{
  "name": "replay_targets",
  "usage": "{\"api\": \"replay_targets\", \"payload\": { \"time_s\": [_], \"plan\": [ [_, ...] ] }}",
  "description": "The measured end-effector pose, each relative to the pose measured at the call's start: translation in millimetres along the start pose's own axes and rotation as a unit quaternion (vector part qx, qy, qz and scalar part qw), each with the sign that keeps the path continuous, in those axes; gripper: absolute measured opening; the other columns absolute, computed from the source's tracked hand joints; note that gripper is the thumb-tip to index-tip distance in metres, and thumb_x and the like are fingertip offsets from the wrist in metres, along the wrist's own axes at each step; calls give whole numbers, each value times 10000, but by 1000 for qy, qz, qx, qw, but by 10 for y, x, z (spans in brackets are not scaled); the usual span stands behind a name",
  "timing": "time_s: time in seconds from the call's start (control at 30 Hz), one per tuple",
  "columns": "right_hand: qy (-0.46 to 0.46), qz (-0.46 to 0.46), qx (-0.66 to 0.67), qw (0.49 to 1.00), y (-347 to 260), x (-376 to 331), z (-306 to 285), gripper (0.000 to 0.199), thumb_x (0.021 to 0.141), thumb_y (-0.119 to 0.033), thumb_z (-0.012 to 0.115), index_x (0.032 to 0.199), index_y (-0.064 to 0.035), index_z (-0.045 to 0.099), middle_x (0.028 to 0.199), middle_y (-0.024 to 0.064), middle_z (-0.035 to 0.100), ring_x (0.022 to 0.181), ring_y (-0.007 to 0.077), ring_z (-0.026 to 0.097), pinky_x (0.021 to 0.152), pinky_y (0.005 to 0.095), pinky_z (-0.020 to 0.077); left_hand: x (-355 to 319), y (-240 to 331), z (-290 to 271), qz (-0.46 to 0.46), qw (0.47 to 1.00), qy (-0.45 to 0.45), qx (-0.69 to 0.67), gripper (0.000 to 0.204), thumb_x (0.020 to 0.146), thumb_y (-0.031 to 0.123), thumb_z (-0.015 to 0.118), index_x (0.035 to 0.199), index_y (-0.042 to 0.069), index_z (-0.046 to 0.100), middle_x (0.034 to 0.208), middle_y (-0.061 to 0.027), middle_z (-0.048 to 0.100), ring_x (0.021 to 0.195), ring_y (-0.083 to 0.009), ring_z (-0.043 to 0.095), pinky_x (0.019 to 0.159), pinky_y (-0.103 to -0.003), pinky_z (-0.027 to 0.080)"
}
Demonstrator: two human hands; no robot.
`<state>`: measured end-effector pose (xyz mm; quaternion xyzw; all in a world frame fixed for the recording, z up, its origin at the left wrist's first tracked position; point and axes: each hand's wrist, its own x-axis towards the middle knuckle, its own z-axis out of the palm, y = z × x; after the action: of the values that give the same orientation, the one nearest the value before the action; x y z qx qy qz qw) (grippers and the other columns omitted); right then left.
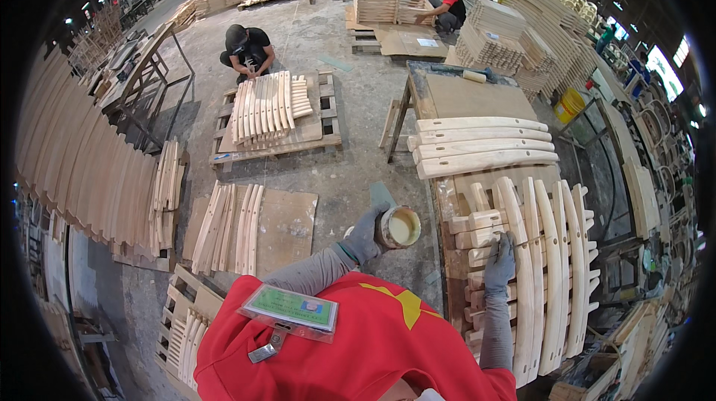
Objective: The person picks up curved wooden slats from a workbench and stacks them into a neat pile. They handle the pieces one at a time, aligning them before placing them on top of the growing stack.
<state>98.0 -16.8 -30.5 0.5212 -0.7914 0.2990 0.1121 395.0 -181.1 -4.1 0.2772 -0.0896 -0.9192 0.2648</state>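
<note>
My left hand (364,237), in a grey glove, is wrapped round a round tub (388,231) of cream-coloured paste or liquid, held up beside the workbench. My right hand (500,263), also gloved in grey, is at the stacked wooden pieces on the bench, its fingers drawn together. A thin dark line shows by those fingertips, too small to name. Nearest to it is a long curved wooden slat (517,211), one of several lying side by side across shorter wooden pieces (477,220). Farther along the bench lie several more curved slats (485,135) with small slots.
A pallet of slats (265,106) stands ahead, with a crouching person (248,51) behind it. Another person (447,4) works at the far right. More slats (224,226) lie on cardboard at left. A yellow bucket (569,105) stands beyond the bench (477,95).
</note>
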Motion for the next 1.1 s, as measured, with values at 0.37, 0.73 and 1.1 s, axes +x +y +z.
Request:
{"api": "replay_targets", "payload": {
  "time_s": [0.37, 0.73, 1.1],
  "plan": [
    [3, -14, -10, 1000, 17, -7, 17, 286, 944, -140, 499, 1201, -20, 543, 1235, 230, 544, 1142, 398, 517, 936, 437, 444, 2, -19, -58, 4, 1000, 7, -14, 392, 924, 325, 467, 1128, 7, 574, 1062, -122, 647, 949, -253, 637, 856, -408, 525],
    [8, -17, -8, 1000, 19, -11, 18, 260, 937, -123, 503, 1168, -14, 554, 1195, 216, 573, 1120, 377, 539, 920, 435, 451, -61, 22, -24, 14, 1000, 20, 18, 418, 897, 339, 503, 1126, -2, 580, 1066, -122, 653, 937, -249, 642, 846, -393, 525],
    [12, -10, -9, 1000, 44, -20, 40, 262, 936, -129, 509, 1165, -10, 550, 1204, 214, 570, 1110, 379, 546, 919, 434, 452, -16, 52, -41, -20, 1000, 8, -1, 429, 943, 350, 413, 1226, 45, 514, 1175, -124, 600, 1053, -287, 599, 905, -491, 492]
  ]
}}
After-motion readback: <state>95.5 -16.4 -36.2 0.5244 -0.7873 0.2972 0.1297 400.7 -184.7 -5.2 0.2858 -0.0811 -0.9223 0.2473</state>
